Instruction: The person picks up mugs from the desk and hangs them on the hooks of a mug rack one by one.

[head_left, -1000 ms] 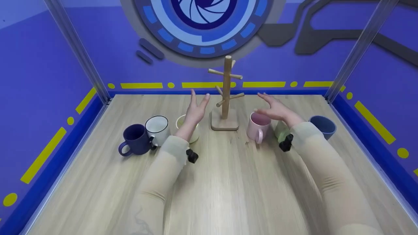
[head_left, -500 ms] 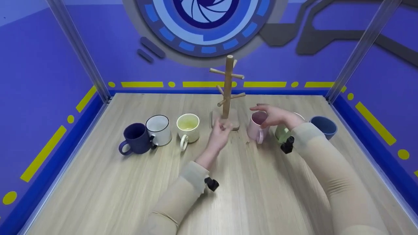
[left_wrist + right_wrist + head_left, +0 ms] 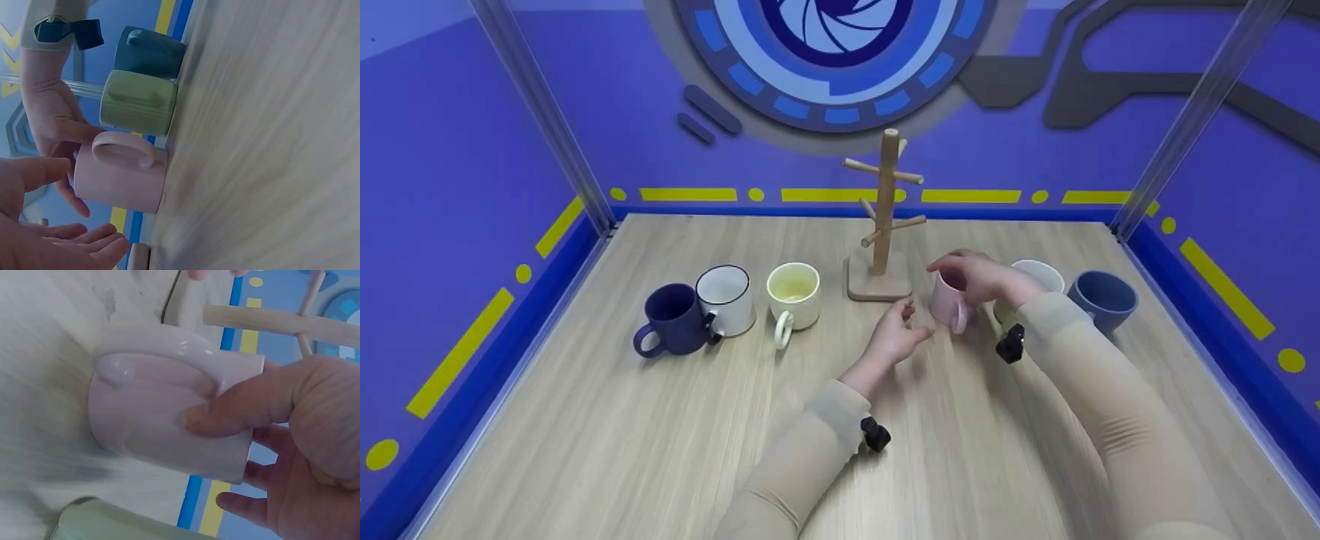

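Observation:
A pink mug (image 3: 943, 304) stands upright on the table, right of the wooden mug stand (image 3: 884, 202). My right hand (image 3: 986, 279) holds this mug near its rim. In the right wrist view the thumb (image 3: 230, 408) lies on the wall below the handle, with the other fingers on the far side. My left hand (image 3: 891, 337) is just left of the mug, in front of the stand's base. Its thumb and fingers are spread apart and hold nothing. The left wrist view shows its fingertips (image 3: 115, 247) close beside the mug, whose handle (image 3: 124, 140) faces that camera.
A green mug (image 3: 138, 104) and a blue-grey mug (image 3: 1102, 300) stand right of the pink one, the green partly hidden by my right arm. On the left are a pale yellow mug (image 3: 802, 309), a white mug with black rim (image 3: 735, 311) and a navy mug (image 3: 673, 326).
My left hand has moved right and down from over the yellow mug, past the stand's base to beside the pink mug. The right hand has come down onto the pink mug and taken hold of it.

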Demonstrator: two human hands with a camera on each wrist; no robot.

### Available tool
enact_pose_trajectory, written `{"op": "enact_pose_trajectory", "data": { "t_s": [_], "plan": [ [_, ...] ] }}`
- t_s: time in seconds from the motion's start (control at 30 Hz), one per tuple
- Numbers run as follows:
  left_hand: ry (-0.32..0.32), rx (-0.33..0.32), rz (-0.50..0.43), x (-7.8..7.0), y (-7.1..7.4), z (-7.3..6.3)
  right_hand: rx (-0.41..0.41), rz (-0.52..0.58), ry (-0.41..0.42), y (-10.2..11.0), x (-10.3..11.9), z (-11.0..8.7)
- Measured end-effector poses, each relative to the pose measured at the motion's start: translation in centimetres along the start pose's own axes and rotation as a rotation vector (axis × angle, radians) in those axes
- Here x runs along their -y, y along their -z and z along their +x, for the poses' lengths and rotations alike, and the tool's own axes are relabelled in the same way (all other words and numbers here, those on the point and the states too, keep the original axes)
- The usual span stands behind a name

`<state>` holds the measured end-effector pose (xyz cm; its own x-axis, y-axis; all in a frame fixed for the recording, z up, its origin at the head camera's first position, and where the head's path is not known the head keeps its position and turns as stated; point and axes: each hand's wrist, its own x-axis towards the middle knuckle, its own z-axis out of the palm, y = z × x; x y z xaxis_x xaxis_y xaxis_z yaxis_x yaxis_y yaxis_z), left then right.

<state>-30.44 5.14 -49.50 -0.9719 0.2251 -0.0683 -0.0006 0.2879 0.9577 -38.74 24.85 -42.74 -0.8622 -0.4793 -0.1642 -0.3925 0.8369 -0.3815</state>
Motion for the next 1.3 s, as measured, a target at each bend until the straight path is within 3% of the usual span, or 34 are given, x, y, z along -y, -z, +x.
{"op": "enact_pose_trajectory", "data": {
  "t_s": [0.23, 0.4, 0.6, 0.73, 0.83, 0.97, 1.13, 1.3],
  "plan": [
    [-0.010, 0.041, 0.135, 0.1, -0.4, 0.2, -0.043, -0.010, -0.009, 0.4, 0.1, -0.5],
    [-0.027, 0.009, 0.230, 0.1, -0.7, 0.2, -0.062, 0.104, -0.019, 0.4, -0.2, -0.9],
    [-0.145, -0.045, 0.268, 0.1, -0.8, 0.3, -0.104, 0.231, -0.014, 0.0, -0.6, -1.1],
    [-0.199, -0.081, 0.288, 0.3, -0.7, 0.4, -0.129, 0.311, -0.059, -0.6, -1.0, -1.4],
    [-0.208, -0.098, 0.287, 0.6, -0.6, 0.5, -0.133, 0.409, -0.117, -1.1, -1.3, -1.9],
    [-0.182, -0.107, 0.216, 0.9, -0.4, 0.8, -0.111, 0.587, -0.169, -1.8, -1.5, -2.6],
    [-0.175, -0.112, 0.153, 0.9, 0.2, 1.2, -0.062, 0.770, -0.171, -2.5, -1.8, -3.1],
    [-0.200, -0.063, 0.113, 0.9, 1.2, 1.3, -0.012, 0.926, -0.181, -3.0, -1.9, -3.6]
  ]
}}
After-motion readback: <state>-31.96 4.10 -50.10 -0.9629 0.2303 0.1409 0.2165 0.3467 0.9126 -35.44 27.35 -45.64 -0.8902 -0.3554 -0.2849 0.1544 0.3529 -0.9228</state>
